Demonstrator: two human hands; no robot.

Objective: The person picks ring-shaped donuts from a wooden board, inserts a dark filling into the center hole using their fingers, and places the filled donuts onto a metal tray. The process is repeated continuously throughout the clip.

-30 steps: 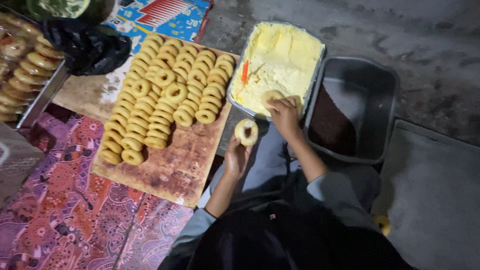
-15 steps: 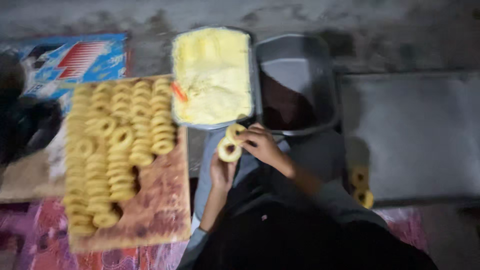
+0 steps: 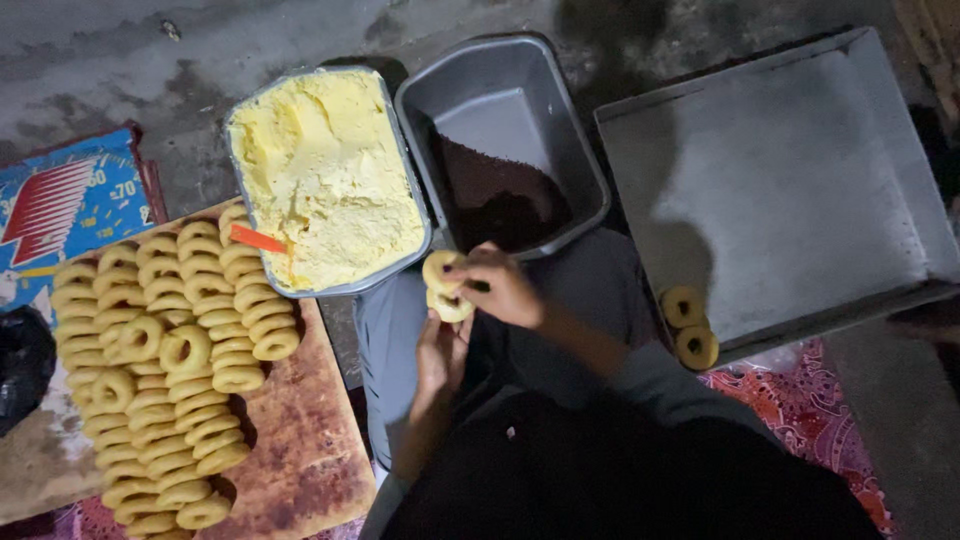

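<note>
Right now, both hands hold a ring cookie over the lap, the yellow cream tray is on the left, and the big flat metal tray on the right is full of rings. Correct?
Not quite. The head view shows the big flat metal tray bare inside; only two ring cookies sit by its near edge. The rest stands: left hand and right hand hold a ring cookie, with the yellow cream tray on the left.
</note>
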